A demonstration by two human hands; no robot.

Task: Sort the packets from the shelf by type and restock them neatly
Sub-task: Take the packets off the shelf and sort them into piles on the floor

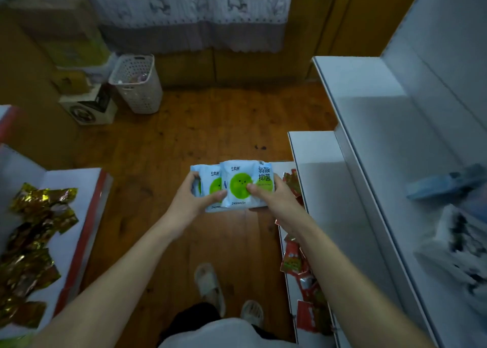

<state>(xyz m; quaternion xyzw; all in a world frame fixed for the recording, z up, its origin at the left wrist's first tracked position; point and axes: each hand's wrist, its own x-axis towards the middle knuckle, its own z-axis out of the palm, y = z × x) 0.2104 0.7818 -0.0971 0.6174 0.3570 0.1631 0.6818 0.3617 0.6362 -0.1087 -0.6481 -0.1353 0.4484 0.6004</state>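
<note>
At far left, gold-foil packets lay loose on a white shelf with a red front edge, seemingly one type heaped apart; the frame cut their near end. The left hand gripped a pale blue packet with a green circle, thumb across its front, fingers curled behind. The right hand pinched a matching packet, overlapping the first, probably to square the pair into one stack. Both were held over the wooden floor, between the shelves. Whether more packets sat behind them could not be told. Red packets lay on the low right shelf, partly hidden by the right forearm. Farther right, blue and white goods were too blurred to identify.
</note>
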